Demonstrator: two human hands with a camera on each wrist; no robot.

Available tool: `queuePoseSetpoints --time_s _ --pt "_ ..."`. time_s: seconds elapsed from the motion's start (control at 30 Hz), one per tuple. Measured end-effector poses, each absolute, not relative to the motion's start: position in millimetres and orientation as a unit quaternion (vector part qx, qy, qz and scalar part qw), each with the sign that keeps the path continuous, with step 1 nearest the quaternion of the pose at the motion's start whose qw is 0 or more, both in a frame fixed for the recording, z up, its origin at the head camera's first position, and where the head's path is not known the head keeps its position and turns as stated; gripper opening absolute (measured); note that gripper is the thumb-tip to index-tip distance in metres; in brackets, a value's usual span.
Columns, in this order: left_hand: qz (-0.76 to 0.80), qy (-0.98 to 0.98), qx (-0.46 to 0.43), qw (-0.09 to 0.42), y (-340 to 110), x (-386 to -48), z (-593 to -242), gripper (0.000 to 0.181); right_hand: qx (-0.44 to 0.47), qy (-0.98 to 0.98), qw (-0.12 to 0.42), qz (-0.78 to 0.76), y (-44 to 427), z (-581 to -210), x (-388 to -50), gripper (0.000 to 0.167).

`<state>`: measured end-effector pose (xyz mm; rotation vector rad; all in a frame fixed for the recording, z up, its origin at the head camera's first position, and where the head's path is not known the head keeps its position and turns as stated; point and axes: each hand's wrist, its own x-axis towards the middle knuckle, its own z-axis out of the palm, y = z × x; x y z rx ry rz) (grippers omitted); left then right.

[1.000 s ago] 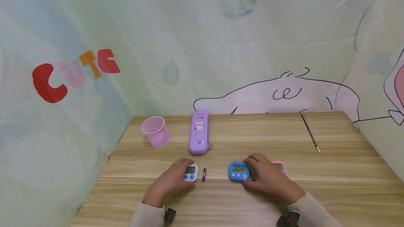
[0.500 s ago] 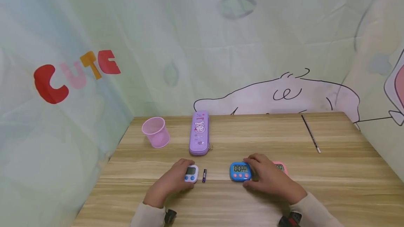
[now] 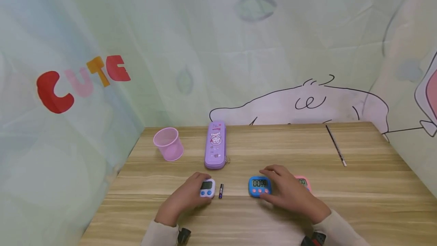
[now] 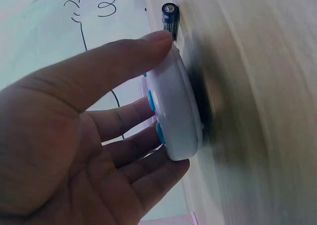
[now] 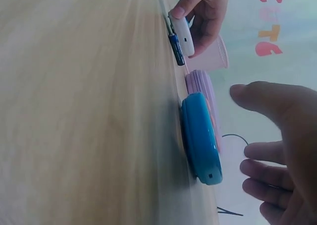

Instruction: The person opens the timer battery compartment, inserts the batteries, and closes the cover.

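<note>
Head view: left hand (image 3: 186, 194) grips the white timer (image 3: 207, 188) toward the tabletop's (image 3: 124, 196) left edge, right hand (image 3: 289, 190) spread beside the blue timer (image 3: 257, 187).

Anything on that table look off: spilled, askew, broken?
Yes: the battery lies loose beside the white timer, whose screen looks blank, while the blue timer and pink timer show digits. No spill or damage visible.

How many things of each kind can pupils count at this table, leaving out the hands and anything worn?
Timers: 3 (white timer, blue timer, pink timer)
Battery: 1
Cup: 1
Pencil case: 1
Pencil: 1
Total: 7
</note>
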<state>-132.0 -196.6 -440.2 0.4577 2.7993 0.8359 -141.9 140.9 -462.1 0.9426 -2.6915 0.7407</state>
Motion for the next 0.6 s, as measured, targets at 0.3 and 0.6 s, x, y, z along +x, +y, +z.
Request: queuePoseSetpoints --time_s 0.3,0.6 --pt "0.286 0.939 0.181 0.061 -194 -127 -425 0.063 0.346 -0.885 0.127 0.286 132 -460 -137 0.056" --pt "0.301 0.928 0.218 0.038 -185 -120 -410 0.062 0.358 -0.876 0.122 0.3 127 -463 -132 0.054"
